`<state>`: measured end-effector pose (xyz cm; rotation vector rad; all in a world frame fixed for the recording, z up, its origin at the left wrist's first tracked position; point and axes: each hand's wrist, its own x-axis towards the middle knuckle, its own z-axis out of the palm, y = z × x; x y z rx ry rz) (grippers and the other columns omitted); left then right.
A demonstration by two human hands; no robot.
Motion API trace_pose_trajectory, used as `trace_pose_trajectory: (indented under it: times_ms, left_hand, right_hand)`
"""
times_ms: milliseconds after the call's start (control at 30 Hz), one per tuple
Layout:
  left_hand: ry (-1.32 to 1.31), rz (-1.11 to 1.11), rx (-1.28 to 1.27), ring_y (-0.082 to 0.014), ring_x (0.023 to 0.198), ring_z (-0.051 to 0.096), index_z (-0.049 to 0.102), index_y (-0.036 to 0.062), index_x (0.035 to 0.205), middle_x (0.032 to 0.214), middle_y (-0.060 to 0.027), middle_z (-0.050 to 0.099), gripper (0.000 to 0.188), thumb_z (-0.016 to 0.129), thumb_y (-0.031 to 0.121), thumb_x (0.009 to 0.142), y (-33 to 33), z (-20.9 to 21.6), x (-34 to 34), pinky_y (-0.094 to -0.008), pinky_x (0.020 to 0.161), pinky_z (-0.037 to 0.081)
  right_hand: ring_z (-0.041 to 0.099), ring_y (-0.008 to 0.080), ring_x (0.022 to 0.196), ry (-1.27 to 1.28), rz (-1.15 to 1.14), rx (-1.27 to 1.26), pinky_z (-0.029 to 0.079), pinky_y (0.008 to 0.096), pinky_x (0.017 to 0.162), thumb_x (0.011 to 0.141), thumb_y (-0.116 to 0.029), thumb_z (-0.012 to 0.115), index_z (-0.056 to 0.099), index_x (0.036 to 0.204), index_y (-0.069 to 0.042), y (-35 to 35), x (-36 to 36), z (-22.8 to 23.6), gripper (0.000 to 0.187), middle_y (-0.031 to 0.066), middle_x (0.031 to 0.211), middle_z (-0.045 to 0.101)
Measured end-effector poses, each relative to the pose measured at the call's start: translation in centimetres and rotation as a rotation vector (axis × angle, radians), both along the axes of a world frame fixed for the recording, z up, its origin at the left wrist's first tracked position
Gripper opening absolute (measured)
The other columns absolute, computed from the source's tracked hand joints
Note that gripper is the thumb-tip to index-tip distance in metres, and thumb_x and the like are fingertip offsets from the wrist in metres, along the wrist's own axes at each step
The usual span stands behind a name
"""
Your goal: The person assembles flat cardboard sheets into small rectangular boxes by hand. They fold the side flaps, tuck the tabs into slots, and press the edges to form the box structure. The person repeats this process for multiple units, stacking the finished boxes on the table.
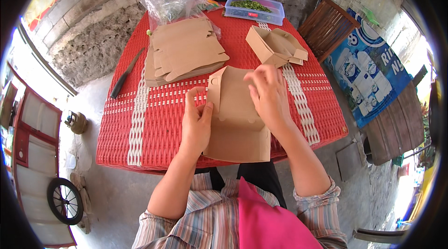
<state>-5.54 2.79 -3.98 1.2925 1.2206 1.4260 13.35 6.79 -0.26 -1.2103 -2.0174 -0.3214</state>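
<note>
A brown cardboard box, partly folded, lies at the table's near edge in front of me. Its front panel stands raised on the side towards me, and a narrow flap rises along its left side. My left hand is closed on that left side, thumb and forefinger by the flap. Over the box's right side my right hand has its fingers bent, and it covers the flap there. A stack of flat cardboard box blanks lies beyond my left hand. One folded cardboard box sits open beyond my right hand.
The red woven table has white bands. A black-handled knife lies at its left. At the far end are a clear plastic bag and a plastic container of chopped greens. A wooden chair stands at the right.
</note>
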Motion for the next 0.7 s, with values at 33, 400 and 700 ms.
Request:
trace_pose_trajectory:
  times_ms: [33,400,700]
  left_hand:
    - [-0.023,-0.019,-0.013,-0.0063,0.068,0.052,0.041,0.0124,0.127,0.081,-0.0063,0.064,0.031,0.05,0.005,0.098,0.0,0.1,-0.1,-0.0242,0.06,0.04]
    - [0.134,-0.028,-0.069,-0.01,0.077,0.057,0.058,0.0093,0.114,0.083,-0.0046,0.062,0.019,0.054,0.005,0.095,-0.2,0.3,-1.3,-0.0265,0.065,0.043]
    - [0.961,-0.157,0.483,-0.029,0.116,0.051,0.075,0.0084,0.098,0.114,-0.0084,0.058,0.022,0.074,0.013,0.076,-1.8,4.2,-2.6,-0.0409,0.102,0.039]
  right_hand:
    - [0.062,0.0245,0.092,-0.085,0.104,-0.075,0.047,0.0381,0.082,0.087,-0.014,0.066,0.062,0.099,-0.007,-0.6,0.4,0.3,0.015,0.007,0.102,0.064]
    - [0.066,0.0212,0.092,-0.289,0.284,-0.16,0.044,0.0402,0.099,0.085,-0.027,0.068,0.069,0.108,-0.005,-4.3,0.5,-1.2,0.032,0.0058,0.095,0.069]
    - [0.067,0.0198,0.09,-0.292,0.312,-0.21,0.043,0.041,0.1,0.084,-0.017,0.068,0.071,0.099,-0.006,-4.3,0.3,-0.6,0.019,0.0058,0.094,0.071]
